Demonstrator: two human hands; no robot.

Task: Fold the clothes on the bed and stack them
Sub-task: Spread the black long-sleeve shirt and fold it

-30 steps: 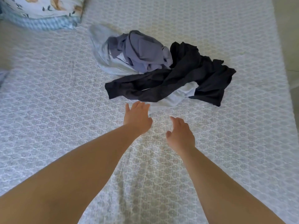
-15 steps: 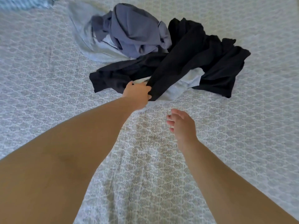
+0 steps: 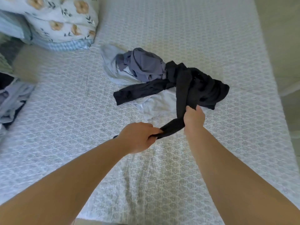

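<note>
A loose heap of clothes lies in the middle of the bed. A black garment sprawls across its front and right. Behind it sit a grey-purple garment and a pale blue one; a white piece shows underneath. My left hand grips the end of a stretched black strip of the garment near me. My right hand grips the same strip a little farther along, nearer the heap.
A floral pillow over a blue checked one lies at the back left. More crumpled blue and dark clothes sit at the left edge. The bed's right edge meets the floor. Patterned sheet stretches between me and the heap.
My left hand took hold of the black garment and drew part of it toward me. My right hand, idle above the sheet before, now grips the same strip. The view has tilted up.
</note>
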